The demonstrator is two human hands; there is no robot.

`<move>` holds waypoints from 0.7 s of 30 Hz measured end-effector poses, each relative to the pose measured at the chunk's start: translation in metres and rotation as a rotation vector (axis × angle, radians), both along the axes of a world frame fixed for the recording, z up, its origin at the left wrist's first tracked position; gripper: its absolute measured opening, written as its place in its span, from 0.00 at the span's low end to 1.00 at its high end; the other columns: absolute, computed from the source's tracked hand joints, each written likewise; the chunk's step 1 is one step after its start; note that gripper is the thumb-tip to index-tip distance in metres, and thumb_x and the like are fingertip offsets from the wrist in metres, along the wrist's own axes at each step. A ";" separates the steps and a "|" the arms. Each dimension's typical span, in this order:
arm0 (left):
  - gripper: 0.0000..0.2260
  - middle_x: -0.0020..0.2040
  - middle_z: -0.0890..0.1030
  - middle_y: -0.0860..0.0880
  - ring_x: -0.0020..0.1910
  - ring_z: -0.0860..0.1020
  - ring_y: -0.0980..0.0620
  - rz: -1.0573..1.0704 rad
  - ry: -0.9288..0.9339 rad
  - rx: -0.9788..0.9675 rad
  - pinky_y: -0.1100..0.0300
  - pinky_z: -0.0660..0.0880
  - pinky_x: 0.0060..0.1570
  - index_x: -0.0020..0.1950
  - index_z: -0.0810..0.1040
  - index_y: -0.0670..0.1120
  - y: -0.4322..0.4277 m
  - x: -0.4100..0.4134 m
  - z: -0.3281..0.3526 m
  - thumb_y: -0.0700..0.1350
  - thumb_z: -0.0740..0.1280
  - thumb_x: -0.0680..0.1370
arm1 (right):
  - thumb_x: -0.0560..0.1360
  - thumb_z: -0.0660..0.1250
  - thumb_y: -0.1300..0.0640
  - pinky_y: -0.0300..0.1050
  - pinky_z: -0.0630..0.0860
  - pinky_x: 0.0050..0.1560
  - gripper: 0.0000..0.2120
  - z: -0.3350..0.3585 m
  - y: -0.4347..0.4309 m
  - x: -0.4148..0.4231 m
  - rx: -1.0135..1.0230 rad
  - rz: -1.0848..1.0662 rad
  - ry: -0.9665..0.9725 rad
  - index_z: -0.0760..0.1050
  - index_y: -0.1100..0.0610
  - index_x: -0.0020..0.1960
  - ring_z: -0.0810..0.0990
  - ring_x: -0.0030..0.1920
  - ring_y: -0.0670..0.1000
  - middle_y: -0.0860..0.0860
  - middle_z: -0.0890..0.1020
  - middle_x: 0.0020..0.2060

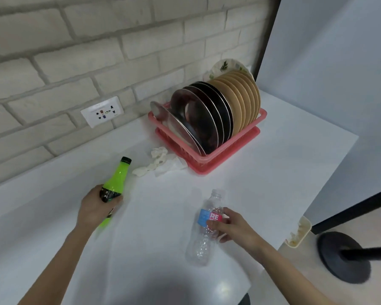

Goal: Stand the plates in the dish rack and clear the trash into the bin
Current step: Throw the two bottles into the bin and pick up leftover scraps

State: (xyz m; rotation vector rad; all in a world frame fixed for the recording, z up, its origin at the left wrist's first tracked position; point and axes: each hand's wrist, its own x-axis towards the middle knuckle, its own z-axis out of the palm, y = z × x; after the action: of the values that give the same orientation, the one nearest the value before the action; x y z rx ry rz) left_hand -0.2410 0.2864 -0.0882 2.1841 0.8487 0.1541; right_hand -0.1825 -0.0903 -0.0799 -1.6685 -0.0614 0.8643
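The clear bottle (204, 230) has a blue-and-pink label showing the white letters "RE"; nothing else is legible.

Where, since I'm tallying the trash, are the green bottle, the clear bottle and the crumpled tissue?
green bottle (116, 177), head view, bright upper body.
clear bottle (198, 249), head view, lower body.
crumpled tissue (161, 161), head view, its middle.

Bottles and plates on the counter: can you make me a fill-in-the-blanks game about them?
1. The left hand grips the soda bottle, which is bright ____.
2. The right hand holds the clear bottle at its blue and ____ label.
3. The crumpled tissue lies beside the dish ____ holding the plates.
Missing words: green; pink; rack.
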 end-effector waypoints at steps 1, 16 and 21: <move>0.22 0.45 0.81 0.49 0.44 0.78 0.48 -0.018 -0.020 -0.047 0.60 0.71 0.38 0.54 0.78 0.48 -0.012 -0.010 0.001 0.53 0.79 0.65 | 0.67 0.75 0.48 0.43 0.76 0.41 0.24 0.001 -0.003 -0.002 -0.006 -0.009 -0.003 0.75 0.59 0.58 0.83 0.40 0.52 0.60 0.84 0.43; 0.21 0.51 0.84 0.58 0.51 0.82 0.59 -0.526 -0.019 -0.465 0.62 0.75 0.52 0.62 0.77 0.57 -0.231 0.019 0.006 0.50 0.77 0.71 | 0.73 0.74 0.53 0.47 0.78 0.43 0.16 0.002 -0.130 -0.018 -0.051 -0.222 -0.020 0.76 0.57 0.58 0.82 0.40 0.54 0.55 0.86 0.43; 0.22 0.53 0.84 0.56 0.53 0.83 0.57 -0.648 0.038 -0.523 0.57 0.77 0.55 0.62 0.77 0.57 -0.333 0.041 0.007 0.55 0.75 0.68 | 0.73 0.74 0.51 0.49 0.77 0.42 0.14 -0.013 -0.228 -0.028 -0.024 -0.370 -0.002 0.77 0.56 0.55 0.82 0.37 0.52 0.56 0.84 0.41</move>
State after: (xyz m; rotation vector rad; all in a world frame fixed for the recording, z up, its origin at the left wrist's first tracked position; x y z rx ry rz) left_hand -0.2003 -0.0470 -0.0813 1.8492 0.1344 -0.3893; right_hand -0.2109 -0.3182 -0.0926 -1.6355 0.2501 0.5839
